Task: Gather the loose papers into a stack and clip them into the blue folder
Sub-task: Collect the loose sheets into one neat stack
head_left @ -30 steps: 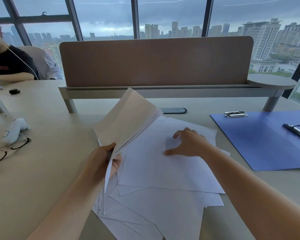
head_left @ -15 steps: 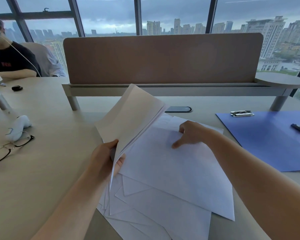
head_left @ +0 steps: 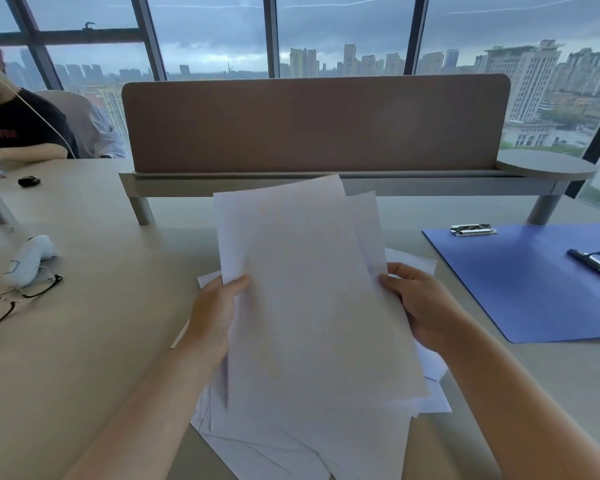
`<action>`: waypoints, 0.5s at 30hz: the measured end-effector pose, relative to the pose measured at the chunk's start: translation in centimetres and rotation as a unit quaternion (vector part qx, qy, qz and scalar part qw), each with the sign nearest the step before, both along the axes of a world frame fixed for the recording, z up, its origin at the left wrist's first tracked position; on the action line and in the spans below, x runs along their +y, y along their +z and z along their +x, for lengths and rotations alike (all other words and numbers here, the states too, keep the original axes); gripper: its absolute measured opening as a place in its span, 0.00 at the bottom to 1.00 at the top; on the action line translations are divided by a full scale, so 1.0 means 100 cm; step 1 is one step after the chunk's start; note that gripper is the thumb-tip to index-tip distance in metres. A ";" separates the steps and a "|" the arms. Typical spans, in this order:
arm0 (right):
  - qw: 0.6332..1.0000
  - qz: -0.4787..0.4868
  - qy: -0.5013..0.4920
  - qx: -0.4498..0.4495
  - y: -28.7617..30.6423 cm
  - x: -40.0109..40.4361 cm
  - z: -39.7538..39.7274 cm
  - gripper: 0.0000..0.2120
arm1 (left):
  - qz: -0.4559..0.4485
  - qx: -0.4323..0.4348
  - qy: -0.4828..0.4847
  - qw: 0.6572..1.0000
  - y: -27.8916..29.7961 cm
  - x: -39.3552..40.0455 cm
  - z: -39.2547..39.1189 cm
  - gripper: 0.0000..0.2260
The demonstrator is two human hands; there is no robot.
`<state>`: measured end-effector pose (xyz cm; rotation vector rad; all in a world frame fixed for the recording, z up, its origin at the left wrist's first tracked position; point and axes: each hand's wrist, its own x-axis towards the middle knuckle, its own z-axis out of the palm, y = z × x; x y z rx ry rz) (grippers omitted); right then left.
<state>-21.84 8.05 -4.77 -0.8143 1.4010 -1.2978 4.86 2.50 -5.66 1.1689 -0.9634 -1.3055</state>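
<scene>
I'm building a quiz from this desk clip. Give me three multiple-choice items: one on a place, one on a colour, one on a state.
1. Where does the folder lie relative to the papers?
A. to their right
B. to their left
C. under them

2. What colour is the folder?
A. red
B. blue
C. green

3. How are the raised sheets held?
A. left hand only
B. both hands
C. neither hand

Key: 1 A, the folder lies open right of the papers. 2 B, its cover is blue. 3 B, the left hand and right hand grip opposite edges.
</scene>
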 end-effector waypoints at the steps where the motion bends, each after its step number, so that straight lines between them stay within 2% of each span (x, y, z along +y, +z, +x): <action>1: 1.000 -0.006 0.009 -0.006 0.000 0.001 0.003 0.09 | -0.004 -0.010 -0.006 1.000 -0.001 0.000 0.000 0.08; 4: 0.999 -0.021 0.030 -0.019 0.002 0.002 0.009 0.11 | -0.028 -0.043 -0.026 0.998 -0.004 0.001 0.000 0.10; 8: 0.998 -0.022 0.061 -0.016 0.003 0.006 0.018 0.13 | -0.056 -0.124 0.005 0.991 -0.007 0.000 0.003 0.21; 10: 0.997 -0.029 0.069 -0.029 0.003 0.006 0.018 0.14 | -0.037 -0.088 -0.009 0.995 -0.008 -0.002 0.005 0.27; 11: 0.996 -0.035 0.071 -0.035 0.003 0.006 0.017 0.15 | -0.022 -0.047 -0.032 0.998 -0.008 -0.004 0.006 0.27; 13: 0.995 -0.046 0.077 -0.044 0.003 0.007 0.017 0.15 | 0.027 0.033 -0.093 0.995 -0.005 -0.003 0.009 0.20; 15: 0.995 -0.050 0.075 -0.052 0.004 0.007 0.019 0.14 | 0.081 0.061 -0.134 0.986 -0.003 -0.001 0.010 0.16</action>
